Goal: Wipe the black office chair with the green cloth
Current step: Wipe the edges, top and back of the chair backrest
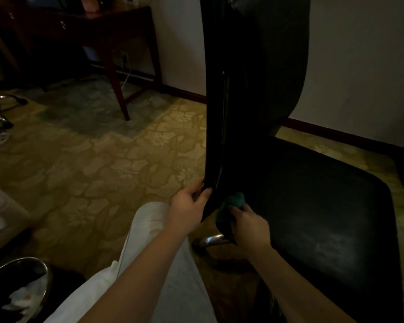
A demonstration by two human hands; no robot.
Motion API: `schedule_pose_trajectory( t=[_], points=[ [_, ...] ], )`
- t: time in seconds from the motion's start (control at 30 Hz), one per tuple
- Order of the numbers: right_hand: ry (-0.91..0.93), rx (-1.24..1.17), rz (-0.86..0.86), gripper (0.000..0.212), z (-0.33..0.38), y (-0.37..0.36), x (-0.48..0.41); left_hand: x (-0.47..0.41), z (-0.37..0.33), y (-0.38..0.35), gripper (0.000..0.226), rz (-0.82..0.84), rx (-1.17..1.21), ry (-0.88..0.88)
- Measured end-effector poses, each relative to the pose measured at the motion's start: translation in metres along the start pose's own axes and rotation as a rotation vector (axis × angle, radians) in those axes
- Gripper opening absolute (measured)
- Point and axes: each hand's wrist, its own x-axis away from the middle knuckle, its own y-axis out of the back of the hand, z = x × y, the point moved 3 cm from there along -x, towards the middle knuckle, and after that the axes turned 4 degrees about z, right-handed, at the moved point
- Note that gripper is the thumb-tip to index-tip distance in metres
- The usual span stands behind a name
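Clearly the wiping is under way, though how much is finished I cannot judge. The room is dim, and the black office chair (313, 217) shows only a pale smear on its seat at about four o'clock, which could be damp or dust. The left hand (190, 202) grips the bottom edge of the backrest, steadying it. The right hand (248, 223) is bunched round the green cloth (234, 201), pressing it in where backrest meets seat, just below centre. By my guess the seat, the tall back and the chrome base (214, 240) are left to do. A wooden desk (117, 26) stands at eleven o'clock, well apart. A metal bowl (28, 261) sits at seven o'clock, near the person's white trouser leg (154, 248). Nothing blocks the chair.
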Motion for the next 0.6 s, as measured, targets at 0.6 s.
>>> schedule_pose_trajectory(
  t=[0.6],
  points=[
    [-0.238,-1.666,-0.23,0.028,0.009,0.159,0.016,0.01,-0.144,0.029,0.017,-0.091,0.084,-0.289]
  ],
)
